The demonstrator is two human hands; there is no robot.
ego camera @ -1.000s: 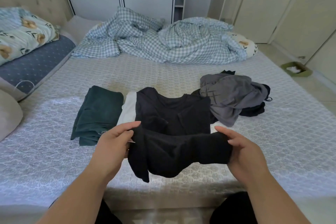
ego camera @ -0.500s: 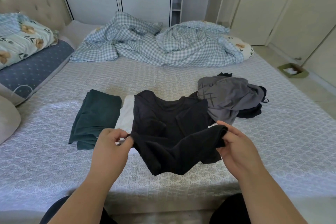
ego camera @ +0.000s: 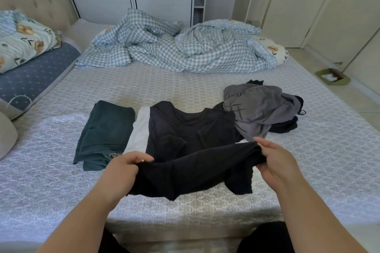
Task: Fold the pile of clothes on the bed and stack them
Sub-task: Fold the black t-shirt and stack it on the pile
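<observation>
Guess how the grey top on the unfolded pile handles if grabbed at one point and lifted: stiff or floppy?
Probably floppy: the grey top lies crumpled in soft folds, holding no shape. It likely drapes like the black shirt, which sags between the left hand and the right hand. It may drag the dark garment tangled under it along.

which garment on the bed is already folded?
The dark green garment, left of the black shirt. It lies as a neat rectangle; the grey garment at right is crumpled.
</observation>
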